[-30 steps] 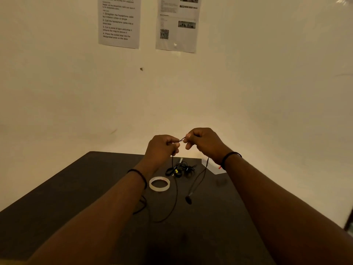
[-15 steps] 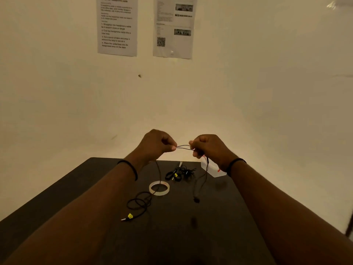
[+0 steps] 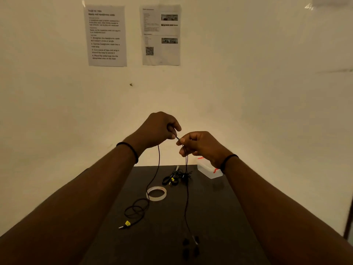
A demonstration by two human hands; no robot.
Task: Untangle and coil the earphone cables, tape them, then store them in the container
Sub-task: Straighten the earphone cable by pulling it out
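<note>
Left hand (image 3: pixel 159 129): raised above the table's far edge, fingers curled, pinching the earphone cable (image 3: pixel 157 169).
Right hand (image 3: pixel 198 145): just beside it at 4 o'clock, fingers curled, pinching the same cable.
Cable axis: two strands hanging toward 6 o'clock; plug (image 3: pixel 125 225) end loosely looped at 7 o'clock, earbuds (image 3: pixel 191 243) at 6 o'clock.
Nearer hand: left to the looped plug end, probably next for coiling.
Tape roll (image 3: pixel 156 193): between the strands.
Container (image 3: pixel 209 170): under the right wrist.
Remaining tangle (image 3: pixel 176 178): at 12 o'clock from the tape.
</note>
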